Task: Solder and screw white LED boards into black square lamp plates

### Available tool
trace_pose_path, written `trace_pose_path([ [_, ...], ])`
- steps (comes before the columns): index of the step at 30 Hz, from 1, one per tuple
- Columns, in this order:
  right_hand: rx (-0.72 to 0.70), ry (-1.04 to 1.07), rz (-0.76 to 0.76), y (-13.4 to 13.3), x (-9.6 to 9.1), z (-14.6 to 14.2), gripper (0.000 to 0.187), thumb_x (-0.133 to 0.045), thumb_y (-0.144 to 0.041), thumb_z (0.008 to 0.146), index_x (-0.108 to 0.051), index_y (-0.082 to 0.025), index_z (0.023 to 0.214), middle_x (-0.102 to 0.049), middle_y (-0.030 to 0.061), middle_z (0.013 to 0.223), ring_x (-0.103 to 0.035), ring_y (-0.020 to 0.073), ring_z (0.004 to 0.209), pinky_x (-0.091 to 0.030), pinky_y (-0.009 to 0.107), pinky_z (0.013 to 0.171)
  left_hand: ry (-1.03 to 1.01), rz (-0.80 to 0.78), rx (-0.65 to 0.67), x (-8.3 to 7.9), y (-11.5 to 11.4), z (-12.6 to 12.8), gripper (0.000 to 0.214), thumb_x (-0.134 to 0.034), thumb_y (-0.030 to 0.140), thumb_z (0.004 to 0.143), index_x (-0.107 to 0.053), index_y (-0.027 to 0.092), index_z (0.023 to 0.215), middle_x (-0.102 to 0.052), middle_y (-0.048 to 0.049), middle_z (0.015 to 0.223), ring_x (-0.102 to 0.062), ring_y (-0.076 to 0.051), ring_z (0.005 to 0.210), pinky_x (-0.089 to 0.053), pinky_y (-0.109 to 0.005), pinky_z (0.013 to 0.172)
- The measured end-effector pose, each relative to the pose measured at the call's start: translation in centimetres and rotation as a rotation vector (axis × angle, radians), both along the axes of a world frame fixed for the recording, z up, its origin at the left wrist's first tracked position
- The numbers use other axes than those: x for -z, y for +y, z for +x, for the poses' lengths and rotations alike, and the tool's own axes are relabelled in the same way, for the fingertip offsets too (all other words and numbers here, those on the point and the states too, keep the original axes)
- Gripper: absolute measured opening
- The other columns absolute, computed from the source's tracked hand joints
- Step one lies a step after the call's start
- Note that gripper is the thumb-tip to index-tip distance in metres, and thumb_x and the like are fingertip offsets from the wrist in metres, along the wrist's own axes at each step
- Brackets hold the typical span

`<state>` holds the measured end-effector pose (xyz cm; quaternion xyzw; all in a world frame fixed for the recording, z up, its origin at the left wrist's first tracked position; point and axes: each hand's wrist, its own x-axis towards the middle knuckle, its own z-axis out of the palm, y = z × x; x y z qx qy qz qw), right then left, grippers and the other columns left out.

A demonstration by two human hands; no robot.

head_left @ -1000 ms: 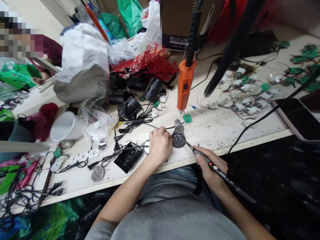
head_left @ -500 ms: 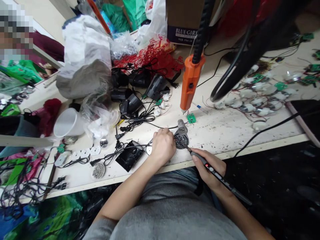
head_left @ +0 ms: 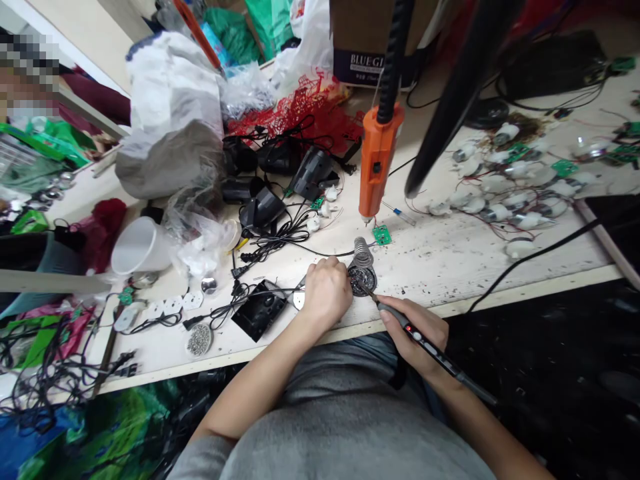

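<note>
Silver disc [head_left: 299,300] pokes out under my left hand [head_left: 327,293], fingers curled over it, can't tell if it's gripped. Just right, coil iron stand [head_left: 363,253] with dark wire-wool pad [head_left: 362,281]. Right hand [head_left: 413,327] clenched on pen soldering iron [head_left: 445,359], tip at the pad. Looks like tip cleaning; next calls for a clean, wetted tip before touching any joint

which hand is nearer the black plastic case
Left. The left hand lies just right of the black plastic case, not touching it; the right hand, holding a soldering iron, is farther right.
</note>
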<state>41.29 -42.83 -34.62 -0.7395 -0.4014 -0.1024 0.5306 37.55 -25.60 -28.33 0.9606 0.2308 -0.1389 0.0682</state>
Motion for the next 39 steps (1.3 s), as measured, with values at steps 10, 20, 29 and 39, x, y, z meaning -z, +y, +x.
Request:
trace_pose_path([
  [10, 0.004, 0.074, -0.017, 0.1, 0.5, -0.2, 0.018, -0.062, -0.017, 0.094, -0.072, -0.022, 0.108, -0.079, 0.0038, 0.095, -0.077, 0.0169, 0.084, -0.063, 0.027, 0.08, -0.012, -0.019, 0.009, 0.0, 0.1, -0.2, 0.021, -0.052, 0.019, 0.095, -0.073, 0.014, 0.1, -0.07, -0.0122, 0.103, -0.064, -0.028, 0.106, -0.049, -0.039, 0.092],
  [20, 0.103, 0.287, -0.036, -0.6, 0.0, -0.8, 0.015, -0.062, -0.027, 0.096, -0.074, -0.024, 0.104, -0.079, 0.0035, 0.094, -0.076, 0.0182, 0.08, -0.064, 0.031, 0.082, -0.031, -0.081, -0.009, -0.4, 0.4, -0.4, 0.019, -0.054, 0.016, 0.094, -0.073, 0.014, 0.097, -0.069, -0.0113, 0.102, -0.064, -0.026, 0.104, -0.051, -0.036, 0.092],
  [29, 0.16, 0.302, -0.03, -0.8, 0.1, -0.8, 0.016, -0.063, -0.028, 0.096, -0.074, -0.023, 0.106, -0.079, 0.0043, 0.092, -0.076, 0.0179, 0.073, -0.065, 0.032, 0.081, -0.003, -0.127, -0.022, -0.9, 0.5, -0.3, 0.021, -0.052, 0.02, 0.099, -0.072, 0.016, 0.098, -0.067, -0.0088, 0.107, -0.068, -0.023, 0.097, -0.053, -0.033, 0.085],
  [39, 0.053, 0.167, -0.077, -0.9, 0.1, -0.1, 0.019, -0.063, -0.02, 0.094, -0.072, -0.024, 0.11, -0.08, 0.0045, 0.102, -0.077, 0.0196, 0.089, -0.065, 0.03, 0.083, -0.079, -0.192, 0.0, 0.0, 1.3, 0.4, 0.019, -0.055, 0.012, 0.088, -0.073, 0.017, 0.087, -0.06, -0.008, 0.098, -0.065, -0.02, 0.085, -0.053, -0.032, 0.081],
])
